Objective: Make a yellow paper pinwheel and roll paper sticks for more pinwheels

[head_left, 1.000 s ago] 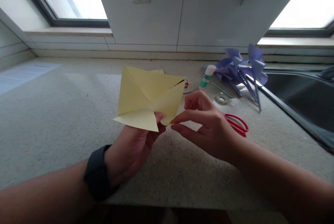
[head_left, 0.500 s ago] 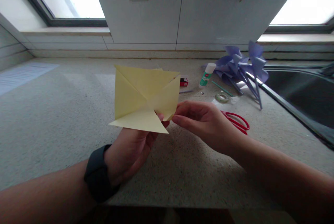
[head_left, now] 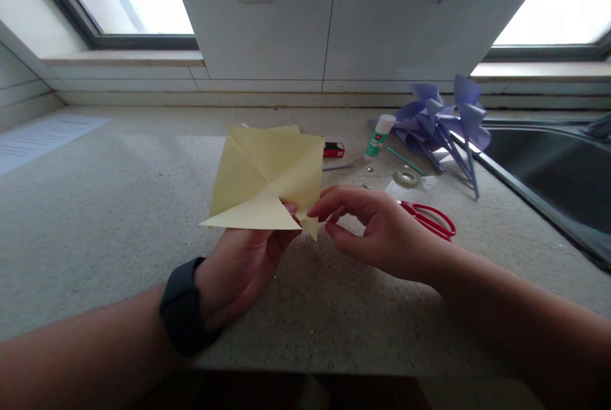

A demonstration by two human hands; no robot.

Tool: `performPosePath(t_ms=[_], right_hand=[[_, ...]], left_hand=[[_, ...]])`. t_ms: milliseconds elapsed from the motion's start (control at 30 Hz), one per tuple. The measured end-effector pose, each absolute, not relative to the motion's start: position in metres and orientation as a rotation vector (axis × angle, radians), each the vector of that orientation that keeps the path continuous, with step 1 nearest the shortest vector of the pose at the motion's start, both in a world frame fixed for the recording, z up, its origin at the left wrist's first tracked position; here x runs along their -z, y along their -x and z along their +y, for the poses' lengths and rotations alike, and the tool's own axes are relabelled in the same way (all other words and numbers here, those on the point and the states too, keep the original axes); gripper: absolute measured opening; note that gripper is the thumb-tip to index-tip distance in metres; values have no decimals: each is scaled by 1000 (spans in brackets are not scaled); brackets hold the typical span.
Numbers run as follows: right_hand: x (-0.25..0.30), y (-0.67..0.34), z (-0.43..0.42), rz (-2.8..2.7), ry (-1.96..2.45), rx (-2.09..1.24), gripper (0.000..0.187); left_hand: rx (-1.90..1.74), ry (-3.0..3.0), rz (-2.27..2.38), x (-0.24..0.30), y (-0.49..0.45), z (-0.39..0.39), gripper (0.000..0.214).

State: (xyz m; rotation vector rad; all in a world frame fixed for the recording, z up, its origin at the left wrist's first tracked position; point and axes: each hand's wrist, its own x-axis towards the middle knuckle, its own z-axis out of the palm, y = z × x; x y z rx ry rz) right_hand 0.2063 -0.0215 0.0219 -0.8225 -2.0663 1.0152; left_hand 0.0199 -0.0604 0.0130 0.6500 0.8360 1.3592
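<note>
A yellow sheet of paper [head_left: 267, 168], creased along its diagonals and cut from a corner toward the middle, is held up above the counter. My left hand [head_left: 252, 263], with a dark watch on the wrist, grips it from below; most of those fingers are hidden behind the sheet. At the paper's lower right corner is my right hand [head_left: 367, 225], its thumb and forefinger apart. The forefinger tip is at the cut flap; I cannot tell whether it touches. Red-handled scissors [head_left: 432, 216] lie partly hidden behind my right hand.
Purple paper pinwheels [head_left: 443, 111] lie beside the dark sink [head_left: 554, 168] on the right. A glue stick [head_left: 379, 136], a tape roll [head_left: 407, 177], a green stick [head_left: 405, 162] and a small red box [head_left: 333, 149] are behind my hands. A printed sheet [head_left: 48, 136] lies far left.
My right thumb and forefinger have parted from the paper's corner, and the flap there now points down. The sheet has tilted, its upper left corner shifting right.
</note>
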Motion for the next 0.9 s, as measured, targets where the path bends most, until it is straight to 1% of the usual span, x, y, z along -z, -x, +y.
performPosePath(t_ms=[133,233,300,500,600,800,900], right_hand=[[-20,-208,-19,-2097,811,-965,22],[-20,-207,-18,-2080,802,-947,12],[-20,-207,-17,-2067,777,-945,7],[-24,-211,-16,-2122,697,-989,2],[-26,-213,-16,-2148,660,-1016,5],[-27,-211,-16,-2137,658,-1049,11],[-26,-209,-17,-2053,693,-1086,12]], left_hand=[[-1346,-588,784,-11,-17,-60,26],[-1292,-574,721,-9,-15,-58,22],[-1243,-573,712,-10,-13,-57,23],[-1049,-590,662,-11,-3,-52,30],[-1031,-623,679,-9,-1,-50,29],[-1102,-617,754,-8,-5,-51,13],[-1146,-590,757,-8,-5,-53,10]])
